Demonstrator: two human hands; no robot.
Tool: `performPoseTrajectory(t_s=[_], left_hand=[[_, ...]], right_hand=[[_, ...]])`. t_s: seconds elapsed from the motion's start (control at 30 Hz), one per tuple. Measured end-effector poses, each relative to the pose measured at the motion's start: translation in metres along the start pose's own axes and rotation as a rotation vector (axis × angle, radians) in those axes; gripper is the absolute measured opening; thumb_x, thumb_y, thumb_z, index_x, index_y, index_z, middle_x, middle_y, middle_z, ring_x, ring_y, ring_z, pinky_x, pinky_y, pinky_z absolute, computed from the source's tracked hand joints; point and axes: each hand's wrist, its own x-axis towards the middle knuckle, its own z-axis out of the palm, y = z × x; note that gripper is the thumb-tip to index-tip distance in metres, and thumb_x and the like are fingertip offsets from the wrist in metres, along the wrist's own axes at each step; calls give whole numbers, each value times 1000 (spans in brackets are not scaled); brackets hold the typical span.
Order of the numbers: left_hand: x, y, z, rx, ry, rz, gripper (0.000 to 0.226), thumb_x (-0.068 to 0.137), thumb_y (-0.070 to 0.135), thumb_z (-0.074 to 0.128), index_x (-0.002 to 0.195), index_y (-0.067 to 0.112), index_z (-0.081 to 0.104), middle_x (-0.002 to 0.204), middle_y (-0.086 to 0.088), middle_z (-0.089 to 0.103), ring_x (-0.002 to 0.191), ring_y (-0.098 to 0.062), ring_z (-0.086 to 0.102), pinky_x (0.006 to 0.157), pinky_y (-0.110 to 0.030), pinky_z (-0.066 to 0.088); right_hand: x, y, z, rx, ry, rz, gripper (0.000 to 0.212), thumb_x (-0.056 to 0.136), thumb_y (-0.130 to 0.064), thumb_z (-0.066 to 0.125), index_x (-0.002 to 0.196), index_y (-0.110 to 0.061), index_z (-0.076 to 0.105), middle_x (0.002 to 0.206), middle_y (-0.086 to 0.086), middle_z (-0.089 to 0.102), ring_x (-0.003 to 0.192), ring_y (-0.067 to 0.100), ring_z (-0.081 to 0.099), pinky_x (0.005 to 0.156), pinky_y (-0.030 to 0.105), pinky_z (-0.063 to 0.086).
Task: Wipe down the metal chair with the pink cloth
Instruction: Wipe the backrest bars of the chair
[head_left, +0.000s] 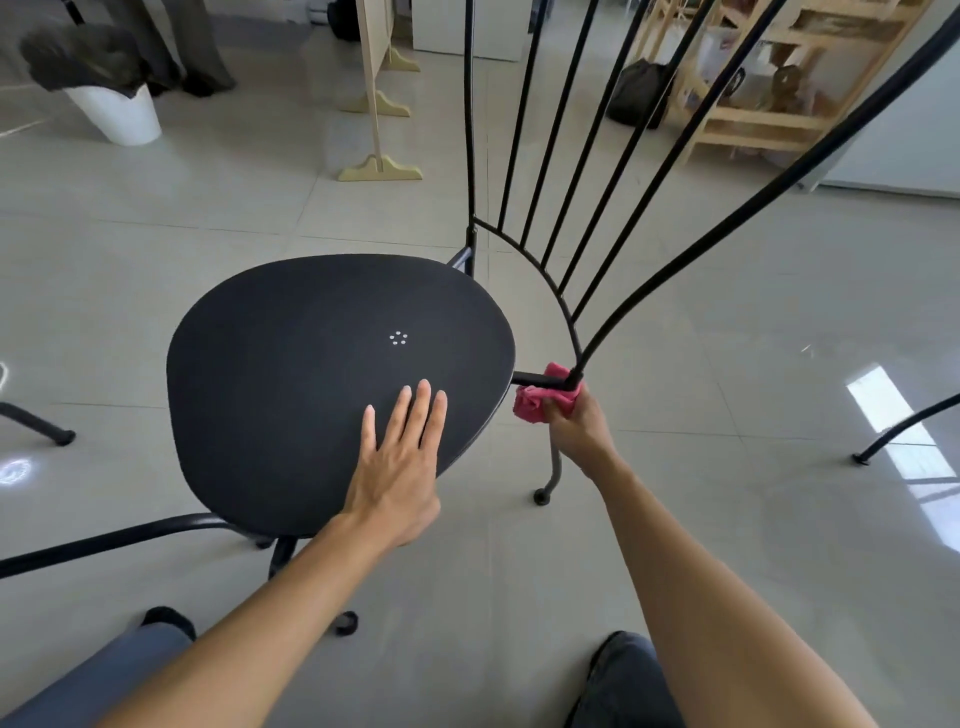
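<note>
Cloth is the thing to mind: your right hand (574, 423) grips the pink cloth (540, 402) bunched around the metal chair (332, 364)'s rear joint, uprights running up and away, while your left hand (397, 467) lies flat, fingers spread, holding nothing, on the seat.

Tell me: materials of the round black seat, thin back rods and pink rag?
Round black seat: matte, likely painted metal; flat, thin edge, small drilled holes. Thin black back rods: slim metal, faint sheen. Pink rag: soft cloth, bunched in the right hand.
</note>
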Motion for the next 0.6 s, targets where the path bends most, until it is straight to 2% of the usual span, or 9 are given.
performPoseTrajectory(t_s=[0.07, 0.1, 0.17, 0.2, 0.23, 0.27, 0.37, 0.47, 0.6], left_hand=[[-2, 1, -4, -6, -30, -9, 89, 79, 6, 40, 145, 11, -20, 156, -7, -22, 144, -25, -17, 114, -52, -4], [-5, 0, -4, -14, -36, -15, 90, 78, 6, 40, 145, 11, -20, 156, -6, -22, 144, -24, -17, 114, -53, -4], [-10, -3, -8, -33, -47, -15, 92, 76, 6, 41, 145, 11, -20, 156, -4, -21, 144, -21, -18, 114, -55, -4], [-13, -6, -11, -38, -53, -5, 92, 76, 6, 41, 146, 11, -19, 156, -3, -21, 144, -21, -17, 114, -55, -4], [-14, -8, -16, -44, -62, 9, 92, 77, 6, 41, 146, 12, -18, 156, -2, -21, 144, -20, -17, 114, -55, -4], [-16, -11, -21, -45, -73, 22, 91, 78, 7, 41, 146, 13, -18, 156, -1, -20, 144, -19, -17, 114, -55, -4], [-15, -20, -36, -51, -88, 44, 84, 86, 16, 42, 147, 15, -15, 157, 3, -18, 145, -17, -13, 115, -54, 0], [-3, -28, -55, -55, -109, 62, 81, 88, 20, 42, 148, 18, -12, 158, 5, -14, 145, -15, -10, 116, -52, 2], [30, -43, -78, -66, -114, 46, 78, 87, 17, 40, 149, 19, -7, 159, 3, -8, 146, -13, -4, 117, -47, 4]], right_hand=[[0, 5, 1, -14, -2, 17, 37, 87, -10, 59, 121, -23, 52, 98, -4, 74, 101, 14, 69, 100, 40, 49], [-6, 3, 3, -32, 10, 24, 38, 86, -14, 59, 122, -25, 52, 100, -5, 74, 101, 13, 69, 100, 38, 49], [-17, 1, 4, -90, 44, 22, 37, 88, -17, 58, 123, -28, 53, 98, -12, 74, 98, -1, 67, 96, 17, 46], [-25, -3, 4, -103, 50, 24, 36, 90, -15, 58, 124, -26, 53, 98, -14, 74, 96, -7, 65, 88, 5, 43], [-28, -2, 3, -114, 57, 26, 35, 91, -14, 57, 124, -24, 54, 98, -15, 73, 97, -7, 65, 83, 0, 41], [-33, -4, 3, -138, 68, 30, 35, 91, -15, 56, 124, -25, 54, 101, -14, 73, 100, -2, 65, 83, 3, 41], [-40, -9, -1, -191, 92, 0, 31, 86, -26, 59, 116, -35, 56, 102, -15, 72, 103, 6, 66, 96, 25, 46], [-34, -24, -6, -234, 99, -6, 23, 84, -26, 60, 106, -34, 62, 95, -16, 73, 96, 3, 67, 89, 23, 48], [-5, -48, -4, -293, 88, -3, 36, 76, -43, 50, 108, -35, 66, 92, -17, 74, 92, 4, 68, 90, 30, 53]])
